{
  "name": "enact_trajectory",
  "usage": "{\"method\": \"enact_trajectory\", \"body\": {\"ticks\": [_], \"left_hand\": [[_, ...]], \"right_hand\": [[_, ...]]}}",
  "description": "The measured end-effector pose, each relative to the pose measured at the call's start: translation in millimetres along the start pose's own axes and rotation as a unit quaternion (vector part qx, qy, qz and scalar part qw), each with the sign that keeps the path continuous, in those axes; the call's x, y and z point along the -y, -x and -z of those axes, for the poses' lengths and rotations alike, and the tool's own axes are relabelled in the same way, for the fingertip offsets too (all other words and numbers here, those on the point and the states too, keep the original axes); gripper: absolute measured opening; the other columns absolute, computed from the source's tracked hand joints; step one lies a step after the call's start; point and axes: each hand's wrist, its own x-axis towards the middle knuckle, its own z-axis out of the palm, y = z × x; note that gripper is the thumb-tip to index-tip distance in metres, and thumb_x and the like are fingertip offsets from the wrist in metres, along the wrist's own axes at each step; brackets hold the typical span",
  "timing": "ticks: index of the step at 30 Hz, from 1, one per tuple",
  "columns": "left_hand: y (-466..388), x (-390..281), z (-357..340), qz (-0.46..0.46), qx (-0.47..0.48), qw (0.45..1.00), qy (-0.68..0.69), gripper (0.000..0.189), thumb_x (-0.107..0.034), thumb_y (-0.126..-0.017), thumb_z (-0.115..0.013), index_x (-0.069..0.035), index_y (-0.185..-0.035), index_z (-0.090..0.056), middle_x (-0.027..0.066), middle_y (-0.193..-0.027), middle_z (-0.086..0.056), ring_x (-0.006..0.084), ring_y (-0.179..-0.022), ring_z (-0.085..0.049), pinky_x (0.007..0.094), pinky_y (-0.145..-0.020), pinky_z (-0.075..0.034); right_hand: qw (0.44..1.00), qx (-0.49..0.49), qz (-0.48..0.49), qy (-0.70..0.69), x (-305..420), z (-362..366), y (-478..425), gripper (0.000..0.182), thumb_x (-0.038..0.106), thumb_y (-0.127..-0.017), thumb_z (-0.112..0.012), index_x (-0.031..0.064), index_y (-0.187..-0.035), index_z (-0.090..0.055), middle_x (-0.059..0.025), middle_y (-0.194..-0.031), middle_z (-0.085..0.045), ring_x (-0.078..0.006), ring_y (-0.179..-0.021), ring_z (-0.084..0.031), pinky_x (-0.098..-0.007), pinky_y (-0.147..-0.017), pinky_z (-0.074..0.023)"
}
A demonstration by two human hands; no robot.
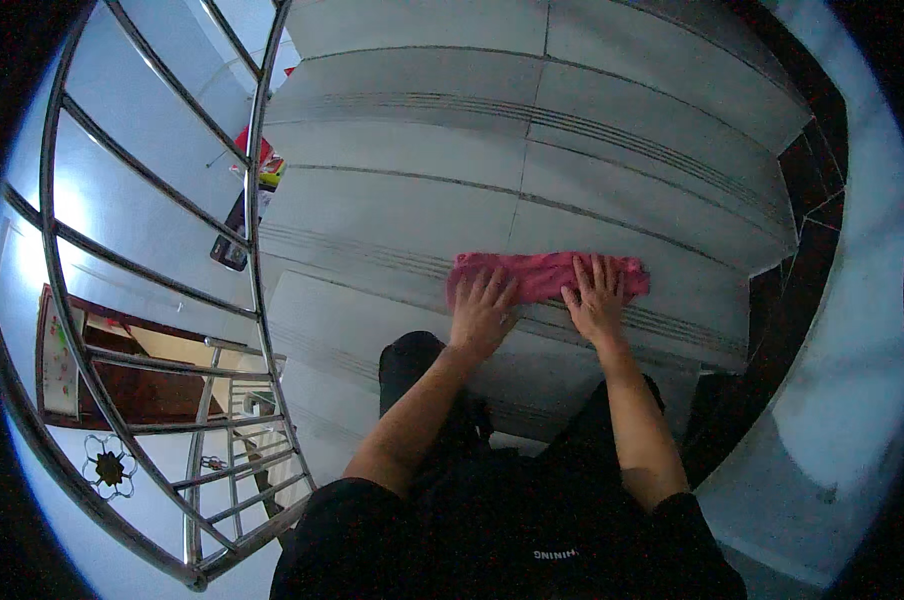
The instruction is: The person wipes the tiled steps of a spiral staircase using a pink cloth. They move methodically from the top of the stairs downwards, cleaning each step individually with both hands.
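A folded pink cloth (542, 277) lies lengthwise on a grey tiled stair tread (392, 217), near its grooved front edge. On the left end of the cloth my left hand (484, 307) rests flat, its fingers a little spread. My right hand (598, 300) presses on the cloth nearer its right end, with the palm down and the fingers spread. Neither hand is closed round the cloth. Part of the cloth is hidden under my fingers.
A metal stair railing (253, 187) curves along the left side. Beyond it are a dark boxlike object (232, 232) and a wooden-framed opening (144, 367). More steps rise ahead. Dark stepped skirting (774, 300) and a pale wall (857, 300) border the right.
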Motion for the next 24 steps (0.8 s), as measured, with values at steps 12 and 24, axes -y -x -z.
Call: {"method": "enact_trajectory", "body": {"ticks": [12, 24], "left_hand": [[10.7, 70.4, 14.9, 0.101, 0.038, 0.994, 0.011, 0.058, -0.044, -0.095, -0.050, -0.020, -0.147, -0.038, 0.0112, -0.157, -0.025, 0.0341, -0.145, -0.020, 0.0571, -0.115, -0.014], [21.0, 159.9, 13.8, 0.164, -0.131, 0.978, 0.003, 0.048, -0.040, -0.094, -0.052, -0.015, -0.135, -0.053, 0.0102, -0.148, -0.041, 0.0292, -0.138, -0.034, 0.0544, -0.111, -0.021]], "right_hand": [[0.999, 0.018, 0.049, -0.005, 66.0, -28.7, -54.0, 0.069, 0.053, -0.094, -0.047, 0.0190, -0.150, -0.029, -0.0156, -0.154, -0.028, -0.0399, -0.142, -0.022, -0.0602, -0.115, -0.0130], [0.993, 0.044, 0.106, -0.008, 148.3, -51.4, -112.1, 0.070, 0.057, -0.093, -0.043, 0.0193, -0.150, -0.029, -0.0149, -0.155, -0.026, -0.0371, -0.144, -0.020, -0.0590, -0.115, -0.0107]]}}
